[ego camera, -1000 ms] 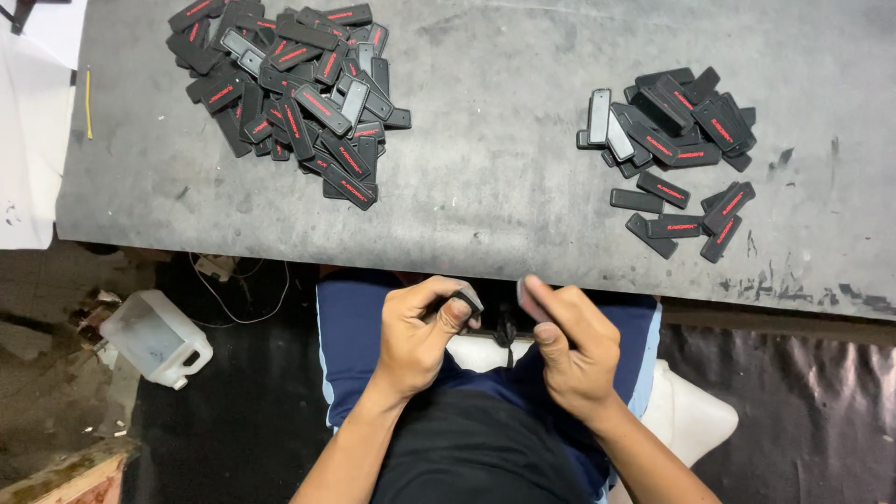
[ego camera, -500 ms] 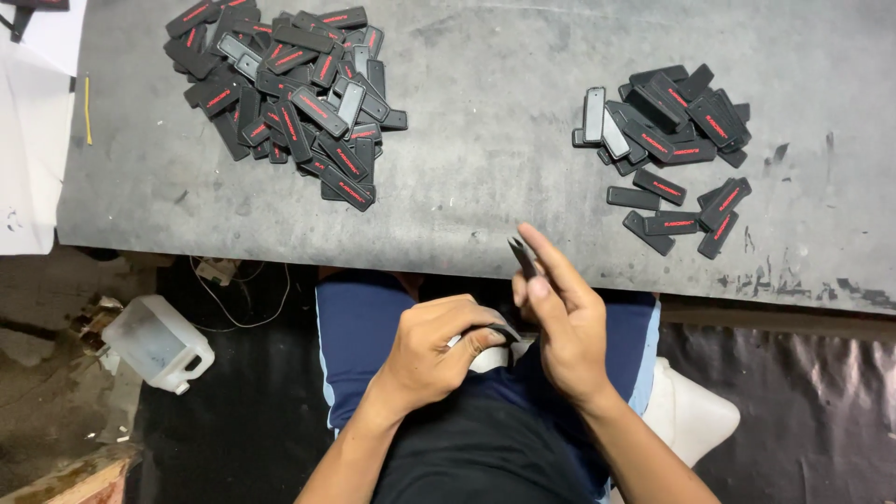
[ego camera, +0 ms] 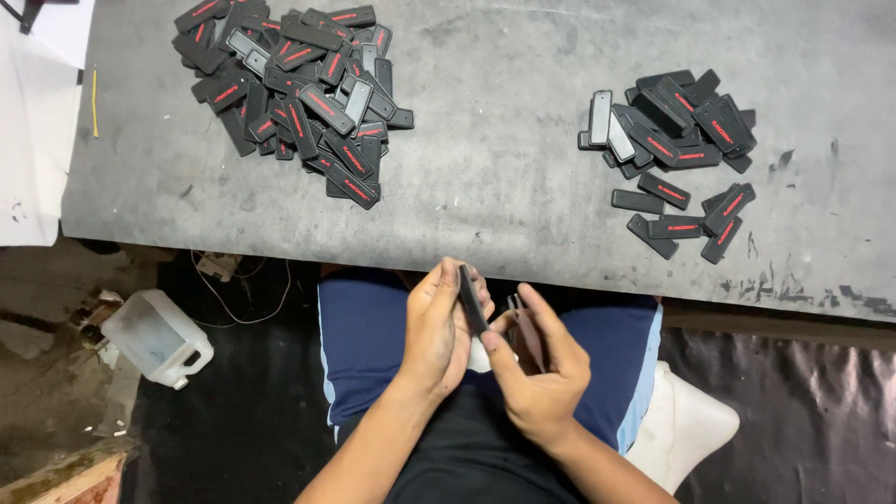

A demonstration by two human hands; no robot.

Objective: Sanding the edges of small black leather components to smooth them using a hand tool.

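Note:
Over my lap, just below the table edge, my left hand (ego camera: 437, 327) holds a flat black rectangular piece (ego camera: 471, 301) upright between thumb and fingers. My right hand (ego camera: 539, 369) is close beside it, its fingers touching the piece's lower end and gripping a small dark tool (ego camera: 525, 331) against the palm. A large heap of black pieces with red markings (ego camera: 299, 93) lies at the table's far left. A smaller pile of the same pieces (ego camera: 677, 149) lies at the right.
The grey table (ego camera: 495, 177) has a worn front edge. A white sheet (ego camera: 37, 131) lies at its left end. Below, a translucent plastic jug (ego camera: 154, 338) and a loose wire (ego camera: 233, 289) lie on the floor. A white seat edge (ego camera: 686, 425) shows at my right.
The black piece has passed from my right hand to my left hand. My left hand rose toward the table edge, while my right hand dropped lower with the small tool.

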